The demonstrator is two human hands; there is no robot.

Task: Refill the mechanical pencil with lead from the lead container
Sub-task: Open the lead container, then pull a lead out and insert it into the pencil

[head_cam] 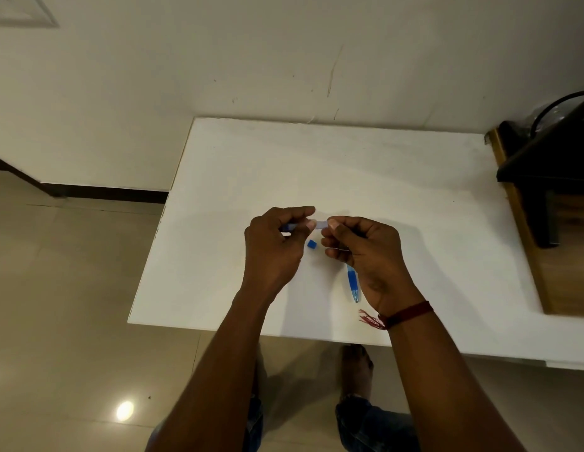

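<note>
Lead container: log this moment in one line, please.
lead container: held between both hands | left hand: grips blue end | right hand: pinches clear end | blue cap: on table | pencil: beneath right hand

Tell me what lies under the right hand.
Under the right hand, the mechanical pencil shows its blue grip and tip against the white table; its upper barrel is covered by the palm and fingers.

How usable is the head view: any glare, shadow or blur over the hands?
Head view: dim, warm light; soft shadows on the table beside both hands; one glare spot on the floor, clear of the work; the container, pinched between left hand and right hand, looks slightly soft; right hand partly hides the pencil.
</note>
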